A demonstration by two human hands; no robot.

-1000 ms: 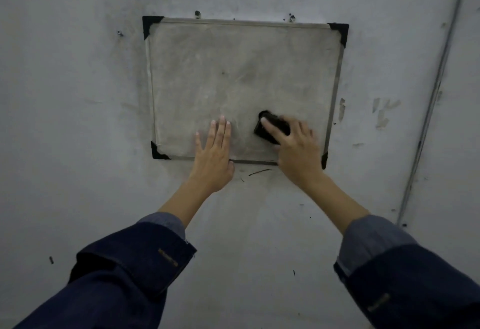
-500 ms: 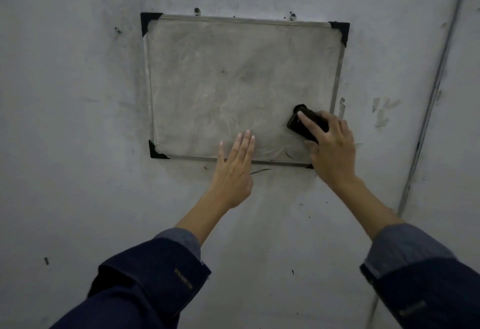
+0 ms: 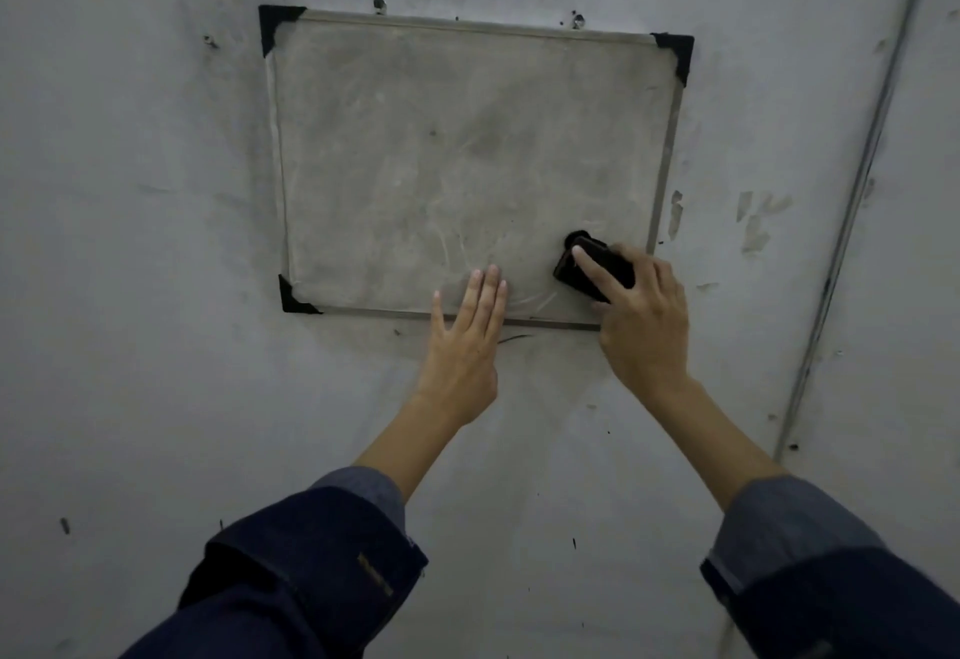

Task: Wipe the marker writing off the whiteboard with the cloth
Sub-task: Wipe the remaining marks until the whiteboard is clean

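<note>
Right hand [image 3: 641, 325] presses cloth [image 3: 592, 268] – whiteboard [image 3: 441, 164] seemingly smudged.

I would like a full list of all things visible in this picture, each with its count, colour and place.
rectangular grey-smudged whiteboard with metal frame: 1, dull grey-white, mounted on the wall, upper centre
black plastic corner caps: 3 visible, black, on the frame corners; the lower right corner is hidden by the hand
dark folded cloth: 1, black, pressed on the whiteboard's lower right part
grey scuffed wall: 1, pale grey, all around
thin pipe: 1, grey, running down the wall at right
left hand: 1, flat, fingertips on the lower frame edge
right hand: 1, grip on the cloth
dark blue sleeves: 2, bottom
</note>
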